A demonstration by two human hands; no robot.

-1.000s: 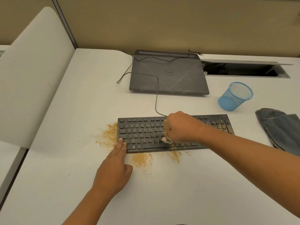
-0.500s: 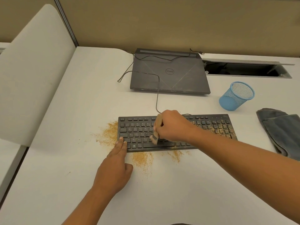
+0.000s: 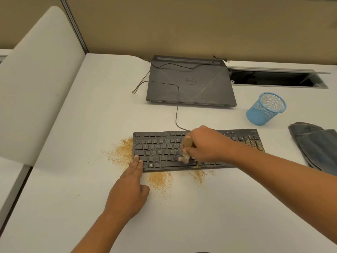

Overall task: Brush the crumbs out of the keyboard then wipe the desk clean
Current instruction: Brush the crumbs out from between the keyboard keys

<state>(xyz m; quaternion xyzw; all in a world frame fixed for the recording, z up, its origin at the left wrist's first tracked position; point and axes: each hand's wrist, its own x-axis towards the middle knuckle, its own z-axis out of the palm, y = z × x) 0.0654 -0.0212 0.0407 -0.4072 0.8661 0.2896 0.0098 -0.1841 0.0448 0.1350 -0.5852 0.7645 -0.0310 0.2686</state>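
Gripping brush [image 3: 187, 150]: right hand [image 3: 206, 143]; left hand [image 3: 129, 189] flat on keyboard [image 3: 160, 143]; crumbs [image 3: 255, 143] over right end

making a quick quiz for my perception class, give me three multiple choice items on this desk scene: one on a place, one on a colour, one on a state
1. Where does the blue mesh cup stand?
A. on the floor
B. right of the laptop
C. on the divider

2. What colour are the crumbs?
A. sandy brown
B. white
C. green

3. What is the right hand doing?
A. lying flat and empty
B. hanging idle
C. gripping the brush

Answers:
1 B: the cup sits on the white surface off the laptop's right front corner.
2 A: the scattered piles are sandy brown against the white top.
3 C: its fingers curl round the wooden handle, with the bristles down on the keyboard.
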